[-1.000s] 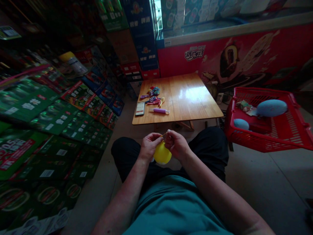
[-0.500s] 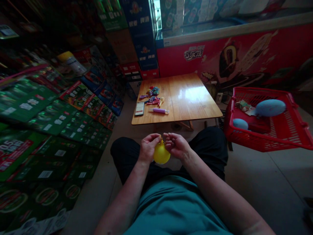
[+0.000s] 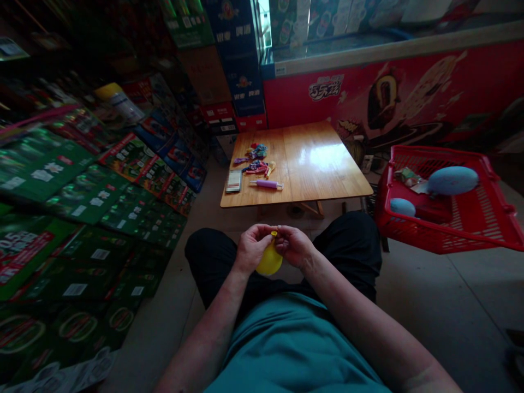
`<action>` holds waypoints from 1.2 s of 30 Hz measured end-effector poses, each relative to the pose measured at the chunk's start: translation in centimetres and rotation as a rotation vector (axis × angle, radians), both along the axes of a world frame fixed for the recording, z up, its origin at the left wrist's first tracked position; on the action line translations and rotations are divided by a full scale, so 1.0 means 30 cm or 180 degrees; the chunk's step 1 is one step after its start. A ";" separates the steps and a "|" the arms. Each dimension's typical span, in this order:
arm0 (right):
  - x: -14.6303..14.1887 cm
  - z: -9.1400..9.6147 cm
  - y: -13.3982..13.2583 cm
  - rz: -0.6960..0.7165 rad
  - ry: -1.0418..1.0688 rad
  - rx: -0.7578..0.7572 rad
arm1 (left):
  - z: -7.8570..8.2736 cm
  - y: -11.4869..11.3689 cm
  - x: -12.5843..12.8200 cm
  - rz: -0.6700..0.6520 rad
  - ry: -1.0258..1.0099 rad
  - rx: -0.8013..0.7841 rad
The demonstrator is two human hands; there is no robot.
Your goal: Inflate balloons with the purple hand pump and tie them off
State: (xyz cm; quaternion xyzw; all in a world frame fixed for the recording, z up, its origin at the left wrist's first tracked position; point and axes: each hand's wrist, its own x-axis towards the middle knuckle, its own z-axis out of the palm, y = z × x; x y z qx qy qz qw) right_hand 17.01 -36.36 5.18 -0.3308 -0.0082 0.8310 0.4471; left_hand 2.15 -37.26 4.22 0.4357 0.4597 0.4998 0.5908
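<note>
A small inflated yellow balloon (image 3: 270, 261) hangs between my hands, above my lap. My left hand (image 3: 251, 248) pinches its neck from the left, thumb near the rolled mouth. From the other side, my right hand (image 3: 293, 245) has its fingers closed at the same neck, and the fingertips of both hands nearly meet. The balloon's mouth points up and shows as a small ring. Part of its body is hidden behind my fingers.
Ahead stands a wooden table (image 3: 311, 183) bearing a purple balloon pump (image 3: 267, 184), a heap of uninflated balloons (image 3: 257, 166) and a small card-like item (image 3: 234, 180). A red basket (image 3: 446, 240) at right holds blue balloons (image 3: 453, 180). Green drink cases (image 3: 82, 240) are stacked at left.
My right hand's fingers have closed in on the balloon's neck beside the left. The mouth has turned into view, and the balloon's body has shifted slightly left.
</note>
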 end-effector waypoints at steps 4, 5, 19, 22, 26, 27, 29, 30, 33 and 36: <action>-0.013 0.002 -0.003 0.0028 -0.0224 0.0161 | -0.023 0.010 -0.010 0.0103 0.0020 -0.0072; -0.017 0.003 -0.005 0.0035 -0.0290 0.0220 | -0.026 0.012 -0.012 0.0117 0.0011 -0.0089; -0.022 0.015 -0.017 0.0214 -0.1196 0.0812 | -0.003 0.006 -0.010 0.0066 0.0071 -0.0039; -0.022 0.020 -0.014 0.0209 -0.1317 0.0884 | 0.001 -0.001 0.003 0.0172 0.0161 0.0106; -0.030 0.021 -0.014 0.0215 -0.1497 0.0951 | 0.014 -0.006 0.014 0.0197 0.0448 0.0264; -0.034 0.022 -0.016 0.0205 -0.1567 0.0974 | 0.017 -0.005 0.015 0.0186 0.0559 0.0298; -0.044 0.027 -0.021 0.0173 -0.1731 0.1052 | 0.022 -0.002 0.013 0.0161 0.0815 0.0378; -0.049 0.032 -0.025 0.0152 -0.1799 0.1100 | 0.023 0.001 0.010 0.0149 0.0943 0.0421; -0.056 0.048 -0.039 0.0181 -0.2130 0.1448 | 0.020 0.009 -0.002 0.0104 0.1212 0.0487; -0.045 0.052 -0.045 0.0340 -0.2699 0.1872 | 0.009 0.016 -0.019 0.0059 0.1204 0.0388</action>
